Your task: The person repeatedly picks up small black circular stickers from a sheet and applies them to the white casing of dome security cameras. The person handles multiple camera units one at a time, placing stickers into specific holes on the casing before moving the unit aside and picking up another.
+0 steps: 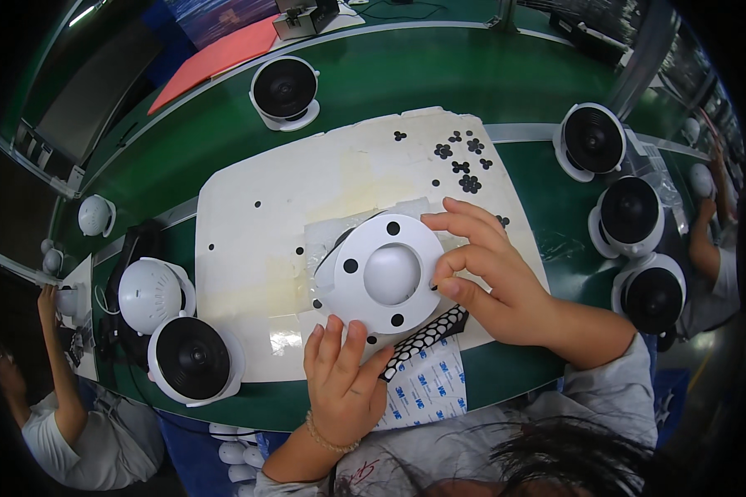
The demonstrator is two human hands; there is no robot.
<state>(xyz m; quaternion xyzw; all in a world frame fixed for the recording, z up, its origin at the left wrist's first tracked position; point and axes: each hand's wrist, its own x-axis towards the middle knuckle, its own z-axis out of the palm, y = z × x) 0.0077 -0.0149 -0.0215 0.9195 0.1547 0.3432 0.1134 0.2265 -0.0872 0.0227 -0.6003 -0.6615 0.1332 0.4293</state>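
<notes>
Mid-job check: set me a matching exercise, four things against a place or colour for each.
Things:
1. Left hand
2. Right hand
3. Honeycomb-patterned strip
4. Flat sheet

Places or colours:
A. Black and white
B. Fingertips at the right edge of the white ring-shaped base
C. Red, at the picture's upper left
D. Fingertips at the base's near edge

Pairs: 1-D, 2-B, 3-A, 4-C

One left hand (346, 385) and one right hand (501, 290) touch one white base (360, 300); five black-faced gadgets (284, 87) surround the grip: one beyond, three right, one left.
</notes>
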